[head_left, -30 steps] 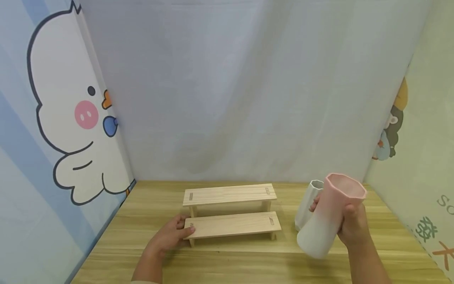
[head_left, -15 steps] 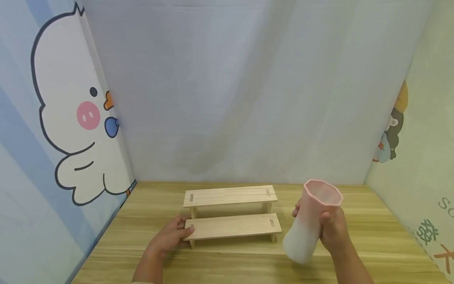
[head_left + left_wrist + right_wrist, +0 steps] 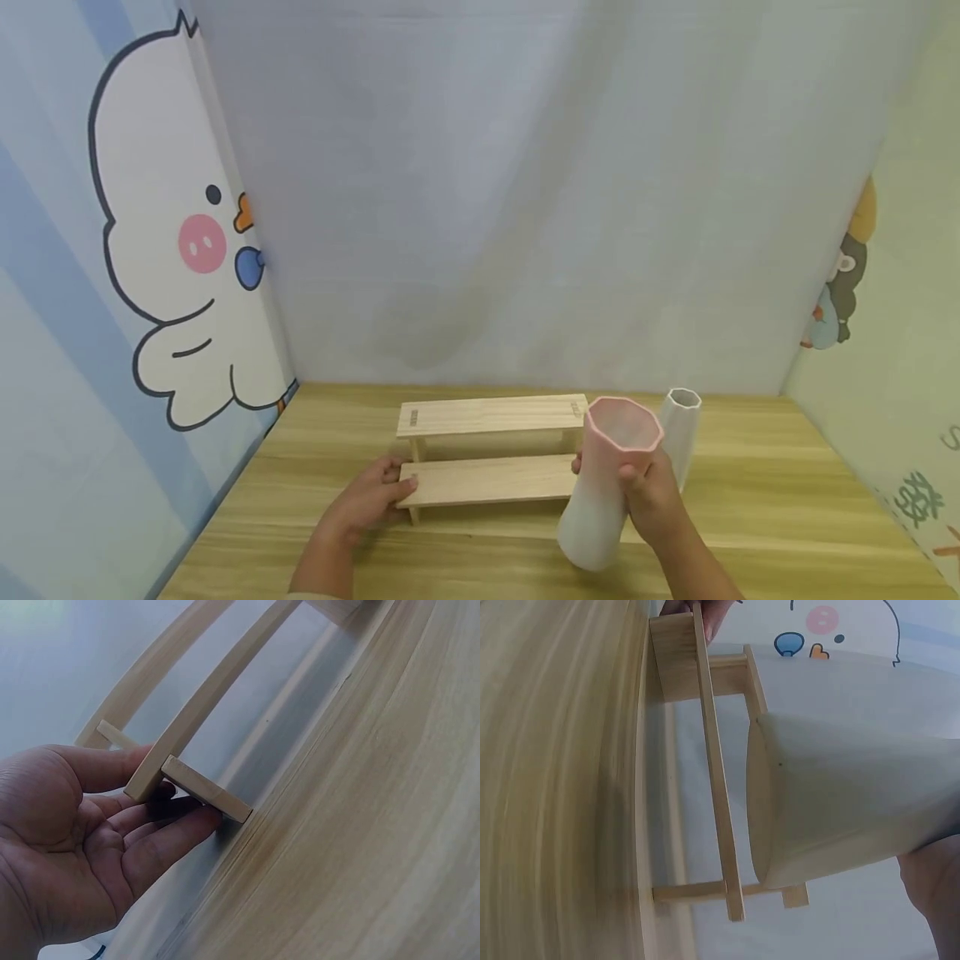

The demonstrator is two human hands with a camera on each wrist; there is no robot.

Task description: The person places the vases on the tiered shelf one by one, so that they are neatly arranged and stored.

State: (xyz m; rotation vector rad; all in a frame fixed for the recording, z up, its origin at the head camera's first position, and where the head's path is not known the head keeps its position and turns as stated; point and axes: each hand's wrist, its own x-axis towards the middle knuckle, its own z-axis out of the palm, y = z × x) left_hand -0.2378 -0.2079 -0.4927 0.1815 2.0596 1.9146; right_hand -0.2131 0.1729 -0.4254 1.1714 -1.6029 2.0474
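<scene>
A two-tier wooden shelf (image 3: 487, 483) stands on the table. My left hand (image 3: 367, 500) grips the left end of its lower board, thumb on top. In the left wrist view that hand's fingers (image 3: 176, 844) reach under the board to the leg (image 3: 206, 787). My right hand (image 3: 652, 496) holds a pink-to-white faceted vase (image 3: 603, 500) around its upper part. The vase is slightly tilted, mouth up, and hides the lower board's right end. Seen from the right wrist, the vase's base (image 3: 761, 802) is raised off the table, near the lower board (image 3: 716, 765).
A white faceted vase (image 3: 681, 433) stands behind my right hand, partly hidden by it. The wooden table (image 3: 780, 500) ends at a grey cloth backdrop (image 3: 480, 208). Printed side panels rise at the left (image 3: 157, 275) and right (image 3: 900, 400).
My right hand has carried the pink-white vase leftward, from beside the white vase to the shelf's right end, and the vase leans less. The left hand keeps its grip.
</scene>
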